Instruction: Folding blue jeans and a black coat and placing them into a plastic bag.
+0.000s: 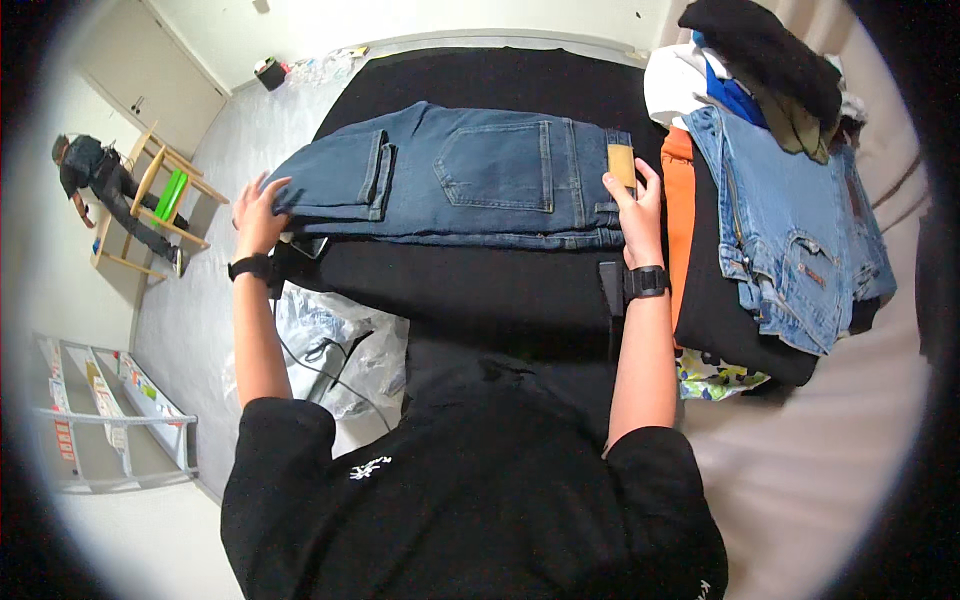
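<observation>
A pair of dark blue jeans (pixel 495 170) lies folded lengthwise on a black-covered table (pixel 450 285), a back pocket facing up and a tan patch at the waistband on the right. One leg's hem is folded back over the left part. My left hand (pixel 262 212) grips the folded left edge, its fingertips partly hidden at the denim. At the opposite end, my right hand (pixel 640 208) holds the waistband beside the patch, with the thumb on top. Both wrists wear black straps.
To the right, light blue jeans (pixel 815 250) lie on a pile with orange and black garments. A black garment (pixel 765 50) tops more clothes behind. Clear plastic bags (pixel 340 335) and a cable are at lower left. Far left, a person (pixel 110 190) bends beside a wooden chair (pixel 165 185).
</observation>
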{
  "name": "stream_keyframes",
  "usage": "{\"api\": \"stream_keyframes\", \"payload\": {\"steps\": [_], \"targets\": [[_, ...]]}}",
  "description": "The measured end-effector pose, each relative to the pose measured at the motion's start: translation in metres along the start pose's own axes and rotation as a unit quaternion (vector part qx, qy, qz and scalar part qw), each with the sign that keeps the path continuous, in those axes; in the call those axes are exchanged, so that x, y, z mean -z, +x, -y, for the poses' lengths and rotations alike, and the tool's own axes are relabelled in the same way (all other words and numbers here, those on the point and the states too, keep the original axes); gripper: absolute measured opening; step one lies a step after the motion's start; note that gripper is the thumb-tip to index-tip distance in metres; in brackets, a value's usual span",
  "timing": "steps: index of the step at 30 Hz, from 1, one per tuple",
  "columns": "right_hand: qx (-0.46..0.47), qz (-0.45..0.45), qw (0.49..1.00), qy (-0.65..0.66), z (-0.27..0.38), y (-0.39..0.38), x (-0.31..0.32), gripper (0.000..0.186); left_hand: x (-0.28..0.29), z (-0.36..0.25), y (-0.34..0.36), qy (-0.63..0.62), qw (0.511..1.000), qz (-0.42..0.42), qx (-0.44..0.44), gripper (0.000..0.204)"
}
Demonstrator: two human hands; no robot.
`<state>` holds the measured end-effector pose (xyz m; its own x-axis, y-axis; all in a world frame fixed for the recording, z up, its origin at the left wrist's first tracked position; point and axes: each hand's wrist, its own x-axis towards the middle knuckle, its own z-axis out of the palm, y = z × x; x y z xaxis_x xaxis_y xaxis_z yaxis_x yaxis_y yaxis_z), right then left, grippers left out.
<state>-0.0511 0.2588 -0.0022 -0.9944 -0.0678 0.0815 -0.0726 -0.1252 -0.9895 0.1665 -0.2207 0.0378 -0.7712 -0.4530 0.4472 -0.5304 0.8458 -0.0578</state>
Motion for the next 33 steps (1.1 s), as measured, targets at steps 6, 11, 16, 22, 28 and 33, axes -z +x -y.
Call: {"api": "stream_keyframes", "payload": {"steps": [6,11,16,22,28,33], "targets": [[0.011,-0.002,0.995,-0.103,-0.005,0.006,-0.003,0.054,-0.001,-0.061,0.011,-0.216,0.954,0.104,-0.181,0.055],[0.128,-0.016,0.991,-0.044,0.019,0.007,-0.013,0.049,0.006,-0.062,0.036,-0.309,0.951,0.002,-0.014,0.041],[0.334,-0.08,0.918,-0.201,0.137,-0.002,-0.018,0.044,0.029,0.018,0.099,-0.48,0.839,-0.196,0.163,0.039],[0.413,-0.138,0.866,-0.247,0.277,-0.021,0.025,0.048,0.027,0.185,0.121,-0.598,0.748,-0.142,0.251,0.039],[0.208,-0.123,0.889,-0.39,0.239,0.054,0.165,0.05,-0.081,0.203,0.067,-0.547,0.774,-0.149,0.283,0.037],[0.08,-0.068,0.934,-0.341,0.179,0.04,0.19,0.051,-0.139,0.211,0.01,-0.514,0.763,-0.027,0.392,0.034]]}}
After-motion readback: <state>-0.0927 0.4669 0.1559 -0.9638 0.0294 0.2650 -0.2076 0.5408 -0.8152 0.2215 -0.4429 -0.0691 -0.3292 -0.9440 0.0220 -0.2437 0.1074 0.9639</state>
